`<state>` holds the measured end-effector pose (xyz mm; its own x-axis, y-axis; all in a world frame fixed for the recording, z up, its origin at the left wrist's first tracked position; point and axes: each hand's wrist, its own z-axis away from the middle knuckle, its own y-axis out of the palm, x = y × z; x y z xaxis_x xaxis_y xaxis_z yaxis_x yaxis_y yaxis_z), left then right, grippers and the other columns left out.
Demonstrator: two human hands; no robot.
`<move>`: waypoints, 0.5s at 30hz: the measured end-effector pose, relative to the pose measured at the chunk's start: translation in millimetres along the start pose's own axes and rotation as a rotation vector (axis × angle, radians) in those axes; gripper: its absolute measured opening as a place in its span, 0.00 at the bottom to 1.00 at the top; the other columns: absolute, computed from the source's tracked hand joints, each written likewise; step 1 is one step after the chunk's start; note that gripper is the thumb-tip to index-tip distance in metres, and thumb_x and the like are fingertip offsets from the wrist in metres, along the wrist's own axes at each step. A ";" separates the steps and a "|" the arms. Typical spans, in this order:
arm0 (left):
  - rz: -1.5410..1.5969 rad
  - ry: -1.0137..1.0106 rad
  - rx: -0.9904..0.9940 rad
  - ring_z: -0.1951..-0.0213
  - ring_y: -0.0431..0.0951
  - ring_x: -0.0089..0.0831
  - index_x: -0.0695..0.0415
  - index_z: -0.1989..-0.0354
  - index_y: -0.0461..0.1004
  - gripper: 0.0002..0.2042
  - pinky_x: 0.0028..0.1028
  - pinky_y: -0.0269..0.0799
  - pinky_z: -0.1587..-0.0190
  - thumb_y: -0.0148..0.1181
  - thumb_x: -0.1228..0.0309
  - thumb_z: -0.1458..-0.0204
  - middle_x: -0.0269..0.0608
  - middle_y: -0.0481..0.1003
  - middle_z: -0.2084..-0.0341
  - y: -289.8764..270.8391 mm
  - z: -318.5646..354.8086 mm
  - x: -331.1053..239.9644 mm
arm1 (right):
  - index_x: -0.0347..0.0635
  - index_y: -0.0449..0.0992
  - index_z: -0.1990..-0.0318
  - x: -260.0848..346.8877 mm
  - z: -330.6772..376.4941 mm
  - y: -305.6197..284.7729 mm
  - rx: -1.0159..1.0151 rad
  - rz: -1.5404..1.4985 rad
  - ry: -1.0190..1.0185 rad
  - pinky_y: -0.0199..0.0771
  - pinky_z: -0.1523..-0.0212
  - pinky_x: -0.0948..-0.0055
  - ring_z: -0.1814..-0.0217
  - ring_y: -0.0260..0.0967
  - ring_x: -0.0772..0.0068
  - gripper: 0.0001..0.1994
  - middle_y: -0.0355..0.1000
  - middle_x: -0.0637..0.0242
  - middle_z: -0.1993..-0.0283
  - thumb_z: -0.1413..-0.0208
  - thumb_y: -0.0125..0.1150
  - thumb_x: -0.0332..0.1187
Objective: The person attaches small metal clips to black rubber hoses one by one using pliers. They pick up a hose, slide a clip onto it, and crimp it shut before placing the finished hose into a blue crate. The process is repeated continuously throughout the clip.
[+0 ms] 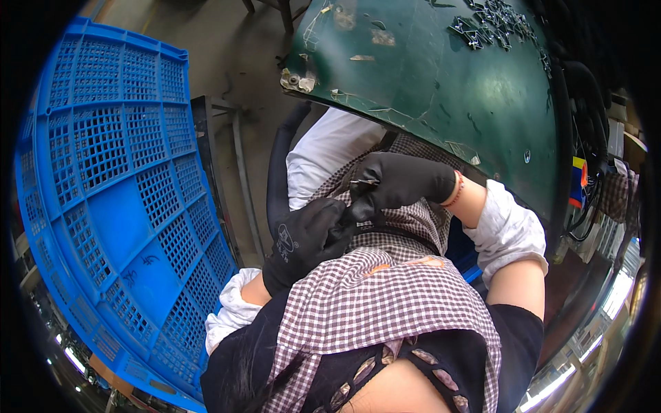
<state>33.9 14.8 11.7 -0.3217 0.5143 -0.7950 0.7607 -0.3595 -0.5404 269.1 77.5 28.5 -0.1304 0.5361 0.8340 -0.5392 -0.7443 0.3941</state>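
- While the blue crate (117, 206) stands tilted at the far left, well apart from both hands, nothing in it can be made out through its mesh.
- Left hand (306, 241), in a black glove, sits low over the checked apron (372, 289), fingers curled inward toward the other hand; it looks closed on something dark where the two gloves meet, though the thing itself is hidden.
- Between the gloves the fingertips touch, so the work is held up off the lap, not resting on the bench (468, 82).
- A small metal part (365, 182) shows as a thin bright sliver, its long axis roughly level, lying just above the left hand and at the fingertips of the right.
- Right hand (403, 184), also gloved, is the nearer one: it pinches the part between thumb and forefinger, the remaining fingers folded, wrist bent down and to the left, with a red cord at the wrist.
- Farther right and up, more small metal pieces (492, 24) lie heaped on the green bench, well apart from both hands.
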 end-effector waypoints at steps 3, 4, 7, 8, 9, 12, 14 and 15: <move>0.045 0.034 0.024 0.64 0.81 0.46 0.65 0.55 0.73 0.24 0.37 0.78 0.63 0.72 0.68 0.60 0.53 0.76 0.59 1.1 1.0 3.1 | 0.32 0.76 0.65 -25.2 -7.9 -9.2 0.069 -0.064 -0.044 0.70 0.66 0.77 0.69 0.67 0.81 0.12 0.75 0.68 0.71 0.47 0.68 0.34; 0.039 0.040 0.035 0.64 0.81 0.46 0.65 0.54 0.73 0.24 0.37 0.78 0.63 0.72 0.68 0.60 0.54 0.76 0.58 1.5 1.6 5.1 | 0.32 0.75 0.64 -30.7 -7.9 -10.4 0.071 -0.034 -0.054 0.71 0.65 0.77 0.68 0.67 0.80 0.13 0.75 0.67 0.69 0.46 0.67 0.35; 0.037 0.032 0.054 0.62 0.81 0.46 0.66 0.54 0.72 0.24 0.36 0.78 0.62 0.72 0.69 0.59 0.56 0.75 0.57 0.8 -1.6 5.8 | 0.32 0.75 0.60 -32.7 -8.0 -10.3 0.047 0.131 -0.059 0.72 0.62 0.74 0.64 0.69 0.77 0.16 0.75 0.65 0.65 0.44 0.64 0.38; 0.046 0.012 0.055 0.61 0.81 0.46 0.66 0.53 0.71 0.25 0.36 0.78 0.62 0.72 0.70 0.59 0.56 0.74 0.57 -1.0 -4.1 2.3 | 0.32 0.74 0.58 -27.9 -4.0 -9.1 0.003 0.189 -0.018 0.72 0.61 0.74 0.64 0.69 0.77 0.17 0.75 0.65 0.64 0.43 0.64 0.40; 0.054 -0.011 0.048 0.60 0.80 0.45 0.66 0.53 0.70 0.25 0.36 0.78 0.61 0.72 0.71 0.58 0.57 0.74 0.57 -1.6 -6.4 -0.7 | 0.32 0.74 0.55 -15.9 3.3 -6.7 -0.035 0.252 0.025 0.72 0.60 0.73 0.63 0.69 0.76 0.19 0.76 0.64 0.63 0.43 0.63 0.41; 0.232 -0.104 -0.088 0.60 0.80 0.45 0.67 0.53 0.67 0.25 0.36 0.78 0.62 0.72 0.74 0.58 0.58 0.74 0.58 7.0 0.4 1.0 | 0.32 0.72 0.49 -25.2 32.6 -5.4 -0.123 0.086 0.052 0.72 0.57 0.70 0.60 0.70 0.71 0.24 0.75 0.61 0.59 0.35 0.51 0.49; 0.168 -0.091 -0.049 0.62 0.80 0.45 0.67 0.53 0.65 0.25 0.36 0.77 0.62 0.72 0.76 0.58 0.57 0.74 0.61 -2.6 -12.3 -6.0 | 0.32 0.72 0.49 -79.3 48.1 -4.8 -0.118 -0.326 0.035 0.72 0.54 0.68 0.58 0.71 0.68 0.23 0.75 0.59 0.57 0.34 0.49 0.47; 0.140 -0.058 -0.046 0.62 0.80 0.45 0.67 0.53 0.65 0.25 0.36 0.77 0.62 0.72 0.76 0.58 0.57 0.74 0.61 -4.7 -14.7 -5.3 | 0.34 0.72 0.48 -89.7 48.8 3.6 -0.128 0.130 -0.338 0.73 0.55 0.69 0.58 0.71 0.71 0.17 0.75 0.60 0.56 0.36 0.53 0.38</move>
<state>40.3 25.2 22.5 -0.2416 0.4152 -0.8771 0.8250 -0.3879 -0.4109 319.5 7.3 -26.1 0.0651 0.2629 0.9626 -0.6384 -0.7304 0.2427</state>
